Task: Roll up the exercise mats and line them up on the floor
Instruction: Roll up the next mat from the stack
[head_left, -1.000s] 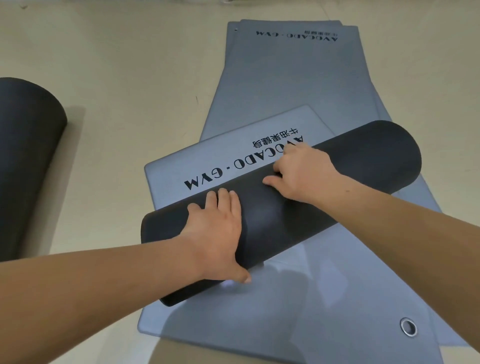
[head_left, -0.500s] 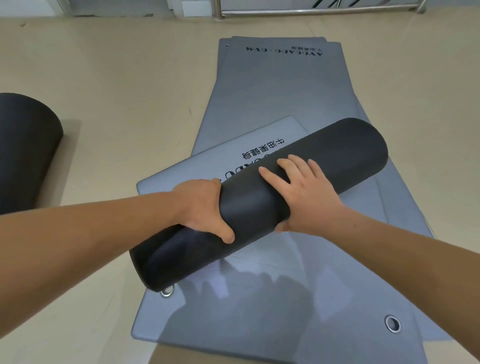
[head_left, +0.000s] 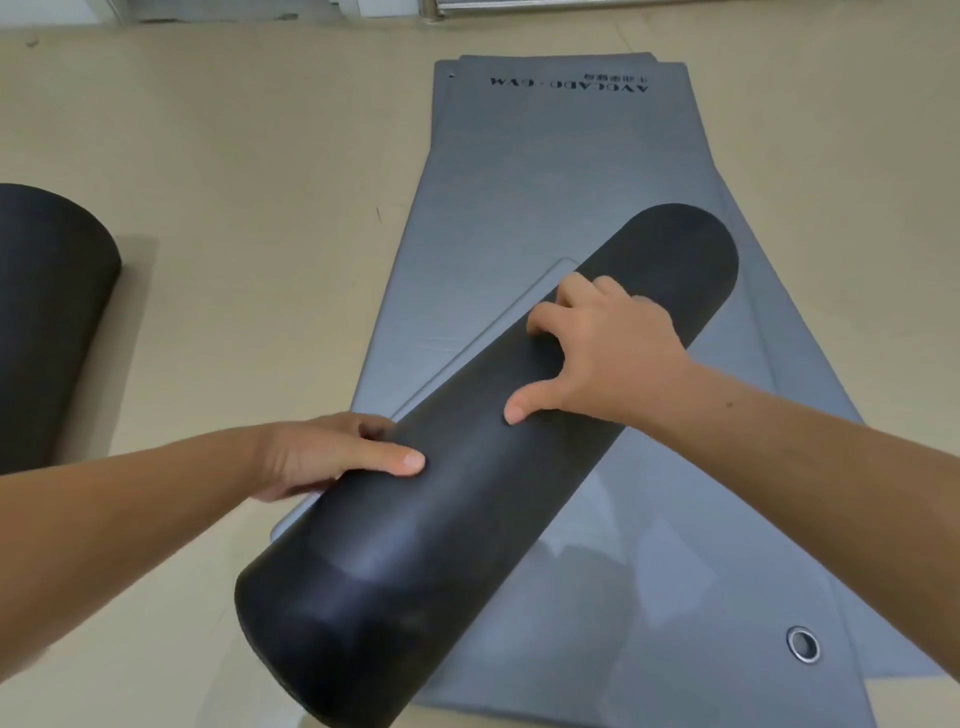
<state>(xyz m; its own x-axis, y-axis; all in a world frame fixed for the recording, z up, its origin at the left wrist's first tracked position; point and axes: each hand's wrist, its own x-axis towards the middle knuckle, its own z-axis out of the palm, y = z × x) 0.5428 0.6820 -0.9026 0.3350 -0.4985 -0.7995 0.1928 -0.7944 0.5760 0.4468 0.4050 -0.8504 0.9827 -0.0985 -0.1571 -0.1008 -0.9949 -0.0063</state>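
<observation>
Rolled mat (head_left: 467, 493) is gripped askew on the flat mats (head_left: 545, 182), left hand (head_left: 311, 457) and right hand (head_left: 613, 353) curled round it, likely so its last flap is stopped from springing open

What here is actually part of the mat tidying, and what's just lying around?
Part of the job:
- dark roll, with the left hand and right hand on it
- flat grey mats under it
- second roll at left
- floor

Just there:
- metal rail along the top edge
- small dark speck on the floor
</observation>
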